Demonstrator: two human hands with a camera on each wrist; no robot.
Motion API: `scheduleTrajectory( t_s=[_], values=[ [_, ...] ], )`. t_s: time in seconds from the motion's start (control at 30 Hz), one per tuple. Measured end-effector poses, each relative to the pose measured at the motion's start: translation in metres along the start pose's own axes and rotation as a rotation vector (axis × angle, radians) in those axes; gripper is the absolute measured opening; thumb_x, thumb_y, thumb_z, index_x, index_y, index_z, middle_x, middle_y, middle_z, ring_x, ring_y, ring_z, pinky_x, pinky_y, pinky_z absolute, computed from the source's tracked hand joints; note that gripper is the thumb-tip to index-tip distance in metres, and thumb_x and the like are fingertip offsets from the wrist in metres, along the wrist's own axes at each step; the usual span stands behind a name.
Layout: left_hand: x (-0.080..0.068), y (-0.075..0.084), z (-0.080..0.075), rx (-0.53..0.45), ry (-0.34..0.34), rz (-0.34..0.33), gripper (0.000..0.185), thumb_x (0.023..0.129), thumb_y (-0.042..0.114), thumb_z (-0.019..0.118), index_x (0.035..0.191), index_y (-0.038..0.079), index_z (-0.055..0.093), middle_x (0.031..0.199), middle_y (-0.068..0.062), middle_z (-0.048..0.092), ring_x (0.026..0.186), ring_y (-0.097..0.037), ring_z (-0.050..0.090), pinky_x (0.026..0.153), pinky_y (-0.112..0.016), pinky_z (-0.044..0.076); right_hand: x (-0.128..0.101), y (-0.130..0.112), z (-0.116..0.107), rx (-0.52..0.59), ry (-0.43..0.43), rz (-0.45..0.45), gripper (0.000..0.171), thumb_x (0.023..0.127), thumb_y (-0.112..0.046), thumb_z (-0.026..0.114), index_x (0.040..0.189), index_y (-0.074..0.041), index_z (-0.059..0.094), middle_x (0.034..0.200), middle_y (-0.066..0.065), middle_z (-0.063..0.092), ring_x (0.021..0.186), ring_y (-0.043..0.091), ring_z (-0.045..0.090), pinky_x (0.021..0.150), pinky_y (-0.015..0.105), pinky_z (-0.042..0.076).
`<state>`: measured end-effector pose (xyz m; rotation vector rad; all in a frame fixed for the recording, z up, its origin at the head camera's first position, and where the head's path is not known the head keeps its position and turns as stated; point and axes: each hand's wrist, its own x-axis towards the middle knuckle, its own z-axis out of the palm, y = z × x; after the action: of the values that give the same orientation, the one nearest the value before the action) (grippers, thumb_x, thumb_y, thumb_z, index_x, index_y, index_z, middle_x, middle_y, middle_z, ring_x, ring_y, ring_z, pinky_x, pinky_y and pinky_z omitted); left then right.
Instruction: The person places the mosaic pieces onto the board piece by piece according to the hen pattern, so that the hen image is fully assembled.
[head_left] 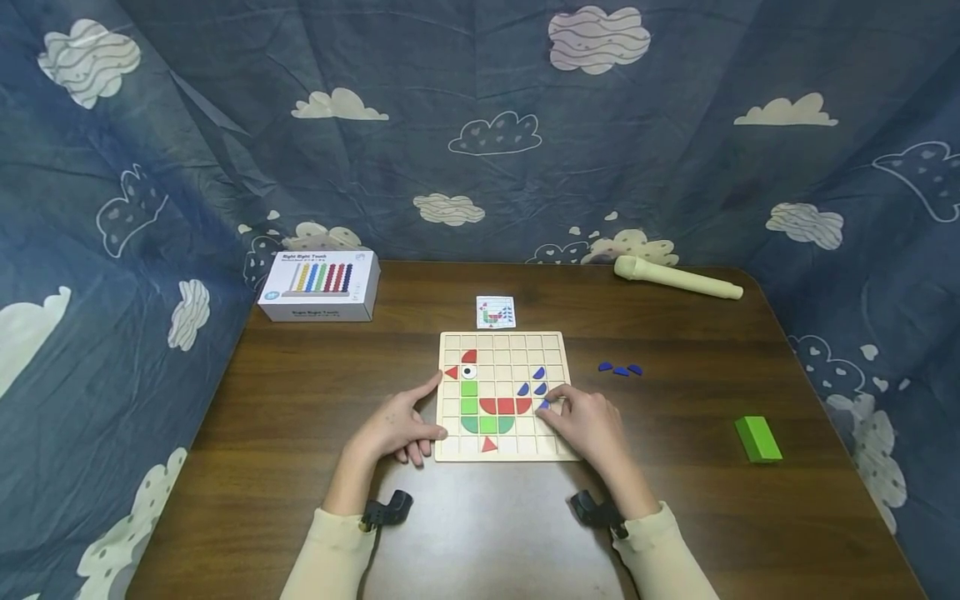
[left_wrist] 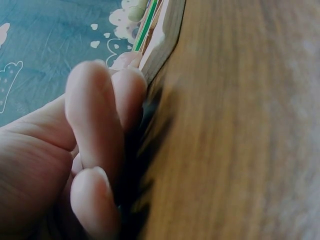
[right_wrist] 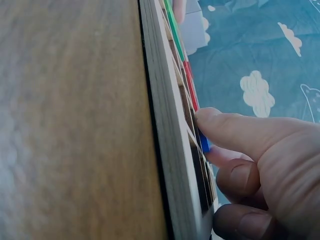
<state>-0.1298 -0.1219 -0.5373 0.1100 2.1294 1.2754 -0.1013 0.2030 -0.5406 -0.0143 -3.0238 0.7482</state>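
Observation:
A wooden grid board [head_left: 502, 350] lies mid-table with a bird pattern of red, green and blue pieces. My left hand [head_left: 433, 410] rests at its left edge, index finger and thumb against the rim and the other fingers curled on the table. In the left wrist view those fingers [left_wrist: 100, 125] sit beside the board's edge [left_wrist: 160, 35]. My right hand [head_left: 553, 402] is at the board's right side and pinches a small blue piece [head_left: 543, 405] over a cell. In the right wrist view the thumb [right_wrist: 225, 130] presses the blue piece [right_wrist: 204, 146] against the board [right_wrist: 167, 150].
Three loose blue pieces [head_left: 619, 368] lie right of the board, with a green block [head_left: 758, 438] further right. A pattern card [head_left: 496, 312] sits behind the board. An abacus box [head_left: 318, 286] stands back left and a cream tube [head_left: 677, 277] back right. Cloud-print cloth surrounds the table [head_left: 300, 433].

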Motion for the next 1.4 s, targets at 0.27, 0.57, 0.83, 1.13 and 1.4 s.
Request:
scheduleTrajectory(
  t_s=[0.27, 0.57, 0.83, 1.13, 1.4],
  values=[
    [0.001, -0.002, 0.002, -0.014, -0.008, 0.008, 0.096, 0.082, 0.03, 0.083, 0.156, 0.043, 0.025, 0.063, -0.012, 0.07, 0.045, -0.022, 0.066, 0.04, -0.032, 0.052, -0.001, 0.002, 0.001, 0.003, -0.002, 0.013, 0.032, 0.081, -0.044, 0.081, 0.098, -0.019, 0.074, 0.056, -0.005, 0.049, 0.051, 0.014, 0.041, 0.049, 0.029, 0.027],
    [0.001, -0.002, 0.002, -0.014, -0.012, 0.007, 0.096, 0.082, 0.029, 0.083, 0.157, 0.042, 0.024, 0.063, -0.013, 0.07, 0.045, -0.022, 0.066, 0.039, -0.031, 0.052, -0.002, 0.0, 0.0, 0.001, 0.002, 0.023, 0.03, 0.082, -0.043, 0.08, 0.098, -0.019, 0.075, 0.056, -0.005, 0.049, 0.051, 0.014, 0.041, 0.049, 0.029, 0.027],
    [0.001, 0.001, 0.0, -0.005, 0.008, 0.008, 0.096, 0.082, 0.03, 0.083, 0.156, 0.045, 0.024, 0.063, -0.013, 0.07, 0.045, -0.023, 0.066, 0.04, -0.03, 0.052, 0.004, 0.028, -0.027, 0.189, 0.15, 0.029, 0.025, 0.087, -0.043, 0.076, 0.092, -0.019, 0.071, 0.056, -0.004, 0.048, 0.048, 0.011, 0.04, 0.043, 0.027, 0.031],
    [0.0, 0.001, -0.002, 0.001, 0.009, 0.015, 0.096, 0.082, 0.03, 0.083, 0.156, 0.044, 0.024, 0.063, -0.013, 0.07, 0.046, -0.022, 0.066, 0.04, -0.03, 0.051, -0.005, 0.068, -0.043, 0.116, -0.04, 0.017, 0.028, 0.088, -0.041, 0.075, 0.098, -0.017, 0.066, 0.059, -0.004, 0.05, 0.051, 0.01, 0.042, 0.047, 0.026, 0.033],
    [-0.001, 0.0, 0.0, -0.018, -0.003, 0.005, 0.096, 0.082, 0.028, 0.083, 0.157, 0.043, 0.024, 0.063, -0.013, 0.07, 0.046, -0.023, 0.066, 0.04, -0.029, 0.051, -0.008, 0.064, -0.038, 0.047, -0.111, -0.005, 0.015, 0.087, -0.031, 0.078, 0.094, -0.019, 0.072, 0.06, -0.006, 0.052, 0.054, 0.01, 0.046, 0.047, 0.025, 0.034]
  ],
)
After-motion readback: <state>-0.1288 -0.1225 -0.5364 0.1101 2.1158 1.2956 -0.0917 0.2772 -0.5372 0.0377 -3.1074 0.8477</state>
